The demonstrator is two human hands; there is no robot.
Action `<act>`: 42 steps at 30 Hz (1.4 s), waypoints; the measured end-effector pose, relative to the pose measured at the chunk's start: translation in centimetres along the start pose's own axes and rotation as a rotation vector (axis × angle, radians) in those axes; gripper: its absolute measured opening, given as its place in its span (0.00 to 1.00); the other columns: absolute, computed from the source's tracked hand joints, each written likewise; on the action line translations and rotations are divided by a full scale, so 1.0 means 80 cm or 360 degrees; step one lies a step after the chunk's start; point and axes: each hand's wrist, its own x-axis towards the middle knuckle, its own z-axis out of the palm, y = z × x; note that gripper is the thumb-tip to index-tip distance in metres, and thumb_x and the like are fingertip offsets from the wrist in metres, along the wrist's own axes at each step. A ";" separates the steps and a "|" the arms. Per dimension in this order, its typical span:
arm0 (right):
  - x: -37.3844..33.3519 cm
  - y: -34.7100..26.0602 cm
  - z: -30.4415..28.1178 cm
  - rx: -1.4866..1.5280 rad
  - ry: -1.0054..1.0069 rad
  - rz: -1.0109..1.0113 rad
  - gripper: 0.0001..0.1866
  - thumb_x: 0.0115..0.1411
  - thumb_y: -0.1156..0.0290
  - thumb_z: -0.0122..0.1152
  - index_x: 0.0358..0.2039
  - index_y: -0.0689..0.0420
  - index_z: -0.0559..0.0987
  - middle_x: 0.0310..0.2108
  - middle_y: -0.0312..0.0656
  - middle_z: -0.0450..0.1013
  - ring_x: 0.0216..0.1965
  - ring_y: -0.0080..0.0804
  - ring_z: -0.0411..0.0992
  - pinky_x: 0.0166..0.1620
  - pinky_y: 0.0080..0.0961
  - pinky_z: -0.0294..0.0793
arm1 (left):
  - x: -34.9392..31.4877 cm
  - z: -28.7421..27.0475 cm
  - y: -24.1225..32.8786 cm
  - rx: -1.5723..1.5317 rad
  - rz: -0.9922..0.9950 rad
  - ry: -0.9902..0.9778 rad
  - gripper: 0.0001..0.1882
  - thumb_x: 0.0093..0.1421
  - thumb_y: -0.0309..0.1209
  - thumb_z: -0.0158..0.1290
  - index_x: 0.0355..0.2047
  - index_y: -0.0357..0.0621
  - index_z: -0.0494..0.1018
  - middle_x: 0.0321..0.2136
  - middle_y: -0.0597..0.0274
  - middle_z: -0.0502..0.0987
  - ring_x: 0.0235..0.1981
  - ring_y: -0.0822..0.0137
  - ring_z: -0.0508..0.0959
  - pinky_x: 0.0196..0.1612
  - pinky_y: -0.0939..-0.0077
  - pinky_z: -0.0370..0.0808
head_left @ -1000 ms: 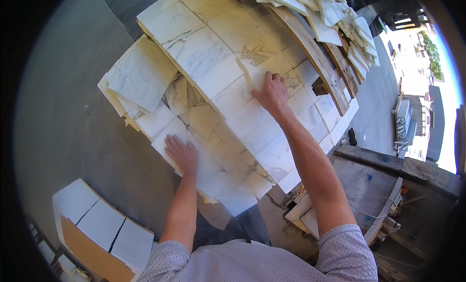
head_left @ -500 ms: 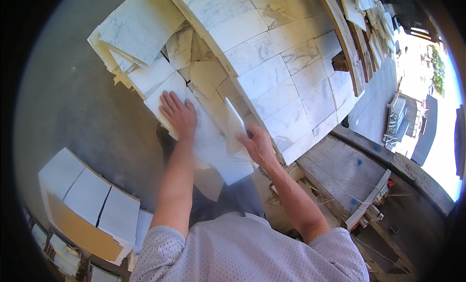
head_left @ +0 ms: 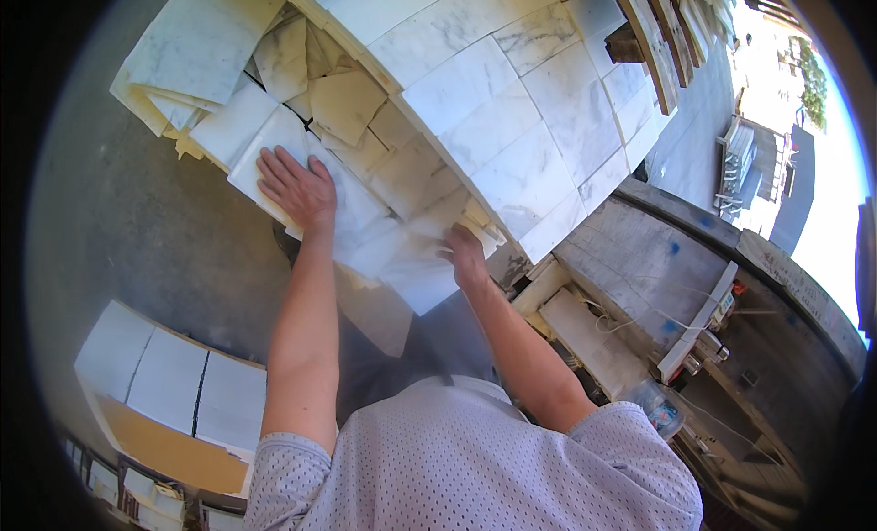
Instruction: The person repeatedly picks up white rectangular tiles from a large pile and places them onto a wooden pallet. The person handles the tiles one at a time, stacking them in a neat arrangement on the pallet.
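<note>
My left hand lies flat with fingers spread on a white marble tile at the near left edge of a stone-covered bench. My right hand is at the near right end of the same strip, its fingers curled at the edge of a pale marble piece. That piece is smeared by motion, so its outline is unclear. Beneath it, a white tile juts out toward my body. Broken beige and white stone pieces lie loosely beyond my hands.
A rail divides the strip from grey-veined marble tiles laid in rows. Larger slabs are piled at far left. White tiles stand stacked at lower left. Wooden boards and a concrete ledge lie to the right.
The upright marble piece in my right hand has come down toward the strip. My left hand stays flat on the tile. The whole view has shifted, so the bench appears further left.
</note>
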 end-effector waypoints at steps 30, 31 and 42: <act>0.050 0.008 -0.003 -0.1997 0.0507 -0.1037 0.15 0.61 0.66 0.53 0.43 0.61 0.79 0.40 0.53 0.75 0.43 0.49 0.74 0.43 0.46 0.76 | -0.004 0.003 -0.005 0.0103 -0.0022 -0.0030 0.35 0.64 0.47 0.48 0.64 0.36 0.59 0.68 0.47 0.56 0.71 0.48 0.52 0.68 0.44 0.50; 0.054 0.010 -0.001 -0.2149 0.0508 -0.0993 0.14 0.61 0.66 0.52 0.42 0.60 0.78 0.41 0.52 0.74 0.45 0.51 0.73 0.44 0.48 0.76 | -0.003 0.005 -0.002 0.0076 -0.0020 -0.0030 0.35 0.64 0.47 0.48 0.64 0.36 0.59 0.68 0.47 0.55 0.71 0.49 0.52 0.68 0.44 0.50; 0.061 0.002 0.024 -0.1857 0.0435 -0.0765 0.16 0.63 0.63 0.50 0.42 0.62 0.77 0.41 0.56 0.75 0.44 0.54 0.73 0.49 0.52 0.70 | 0.002 -0.011 0.005 0.0148 -0.0012 -0.0107 0.35 0.66 0.41 0.47 0.67 0.34 0.54 0.71 0.48 0.49 0.73 0.51 0.47 0.71 0.49 0.47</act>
